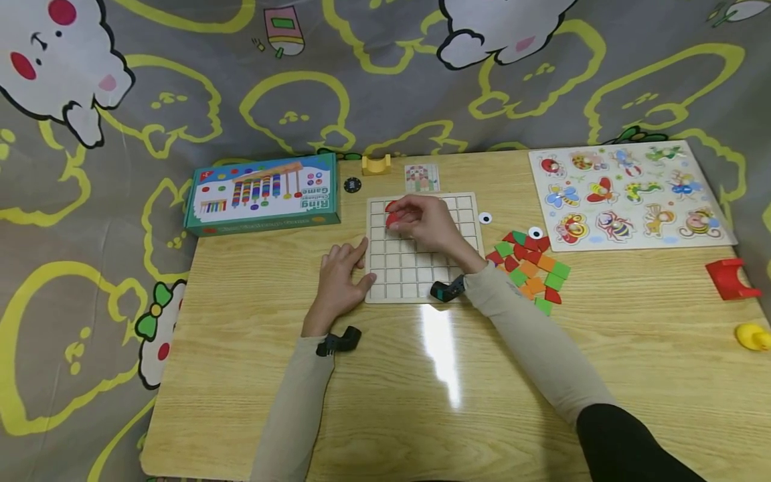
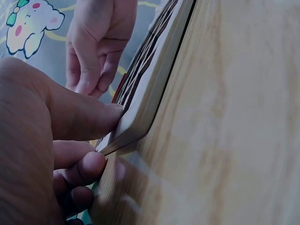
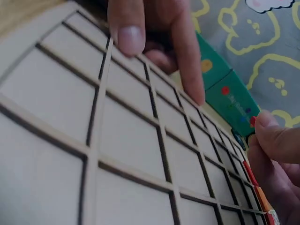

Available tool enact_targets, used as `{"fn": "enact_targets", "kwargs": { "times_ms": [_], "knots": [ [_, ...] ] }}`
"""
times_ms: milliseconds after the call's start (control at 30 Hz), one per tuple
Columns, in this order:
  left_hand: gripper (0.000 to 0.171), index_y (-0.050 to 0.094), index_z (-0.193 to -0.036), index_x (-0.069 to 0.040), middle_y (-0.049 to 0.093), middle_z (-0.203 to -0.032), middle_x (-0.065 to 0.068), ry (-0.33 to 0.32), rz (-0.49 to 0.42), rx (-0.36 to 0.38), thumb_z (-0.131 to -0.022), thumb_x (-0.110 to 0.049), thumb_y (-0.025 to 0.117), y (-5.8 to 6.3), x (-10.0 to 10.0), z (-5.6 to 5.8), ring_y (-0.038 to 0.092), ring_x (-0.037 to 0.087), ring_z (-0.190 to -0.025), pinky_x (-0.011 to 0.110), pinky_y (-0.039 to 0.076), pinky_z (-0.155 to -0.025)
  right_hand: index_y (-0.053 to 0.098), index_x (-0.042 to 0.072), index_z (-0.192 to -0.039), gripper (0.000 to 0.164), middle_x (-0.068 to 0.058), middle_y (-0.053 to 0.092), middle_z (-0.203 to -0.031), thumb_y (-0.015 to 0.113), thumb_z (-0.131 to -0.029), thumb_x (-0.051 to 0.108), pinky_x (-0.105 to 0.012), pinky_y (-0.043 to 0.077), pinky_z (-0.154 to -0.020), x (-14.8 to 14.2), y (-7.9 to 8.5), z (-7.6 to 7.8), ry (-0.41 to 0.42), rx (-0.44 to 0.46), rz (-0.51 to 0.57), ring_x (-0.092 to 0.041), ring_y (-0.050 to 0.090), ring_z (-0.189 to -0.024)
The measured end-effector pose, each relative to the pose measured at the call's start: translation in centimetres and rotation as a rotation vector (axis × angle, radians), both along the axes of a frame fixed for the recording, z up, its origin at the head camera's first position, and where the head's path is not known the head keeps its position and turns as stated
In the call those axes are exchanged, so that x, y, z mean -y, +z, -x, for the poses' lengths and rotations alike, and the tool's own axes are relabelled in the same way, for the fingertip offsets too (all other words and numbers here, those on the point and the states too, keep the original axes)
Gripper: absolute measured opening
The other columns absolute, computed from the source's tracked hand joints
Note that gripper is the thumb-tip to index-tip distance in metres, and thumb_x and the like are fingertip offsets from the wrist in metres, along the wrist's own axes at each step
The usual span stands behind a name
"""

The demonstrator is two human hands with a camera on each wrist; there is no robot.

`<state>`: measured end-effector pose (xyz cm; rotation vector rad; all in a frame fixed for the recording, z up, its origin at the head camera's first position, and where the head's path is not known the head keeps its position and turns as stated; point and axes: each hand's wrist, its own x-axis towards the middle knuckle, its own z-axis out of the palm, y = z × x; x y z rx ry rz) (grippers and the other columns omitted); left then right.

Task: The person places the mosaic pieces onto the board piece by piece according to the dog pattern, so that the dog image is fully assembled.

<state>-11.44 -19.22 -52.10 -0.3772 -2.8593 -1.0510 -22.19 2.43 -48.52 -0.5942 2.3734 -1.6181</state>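
A wooden grid board (image 1: 393, 275) lies flat on the table. My left hand (image 1: 340, 277) rests at its near left corner, the thumb pressing on the frame and the index finger along the left edge. Over the board's upper left part, my right hand (image 1: 426, 223) pinches a small red piece (image 3: 253, 121) between thumb and fingertip. Red and orange pieces (image 3: 262, 199) sit in cells along the far side, mostly hidden by the right hand in the head view. Loose red, green and orange pieces (image 1: 529, 269) lie in a pile right of the board.
Behind the board are a picture card (image 1: 421, 177), a yellow block (image 1: 376, 165) and a black disc (image 1: 352, 185). A ring game box (image 1: 265, 194) lies left, an insect puzzle board (image 1: 632, 194) right. A red block (image 1: 731, 278) and yellow duck (image 1: 752, 337) sit far right.
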Motion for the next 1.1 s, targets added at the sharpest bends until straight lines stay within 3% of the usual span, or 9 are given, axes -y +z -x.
{"fn": "enact_targets", "kwargs": {
  "times_ms": [133,367,700,1100],
  "knots": [
    [0.069,0.046,-0.148,-0.008,0.050,-0.087,-0.001,-0.003,0.008,-0.005,-0.084,-0.025,0.069,0.0,0.0,0.0,0.036,0.019,-0.083,0.034,0.024,-0.076,0.073,0.007,-0.107,0.029,-0.004,0.073,-0.092,0.081,-0.081,0.015,-0.028,0.055,-0.069,0.5,-0.3,0.6,-0.003,-0.084,-0.049,-0.014,0.069,-0.075],
    [0.069,0.047,-0.148,-0.008,0.049,-0.087,-0.001,-0.007,0.007,-0.005,-0.085,-0.025,0.068,0.0,0.0,-0.1,0.036,0.019,-0.083,0.034,0.024,-0.076,0.074,0.015,-0.102,0.030,-0.001,0.067,-0.088,0.085,-0.077,0.029,-0.032,0.045,-0.068,1.8,-0.5,1.3,-0.030,-0.200,-0.278,-0.014,0.058,-0.074],
    [0.069,0.047,-0.148,-0.009,0.049,-0.087,-0.001,-0.011,0.024,-0.003,-0.084,-0.025,0.068,0.0,-0.1,-0.1,0.037,0.019,-0.084,0.035,0.025,-0.077,0.076,0.016,-0.103,0.032,0.000,0.057,-0.079,0.084,-0.077,0.034,-0.033,0.038,-0.062,2.9,-0.7,1.4,-0.042,-0.195,-0.397,-0.017,0.050,-0.071],
    [0.069,0.046,-0.148,-0.009,0.049,-0.087,-0.001,-0.002,0.029,0.001,-0.085,-0.025,0.069,0.0,0.1,0.1,0.036,0.019,-0.084,0.034,0.025,-0.077,0.078,0.017,-0.100,0.018,-0.001,0.058,-0.077,0.075,-0.086,0.029,-0.034,0.039,-0.058,3.0,-0.3,1.5,-0.029,-0.210,-0.414,-0.018,0.050,-0.069]
  ]
}}
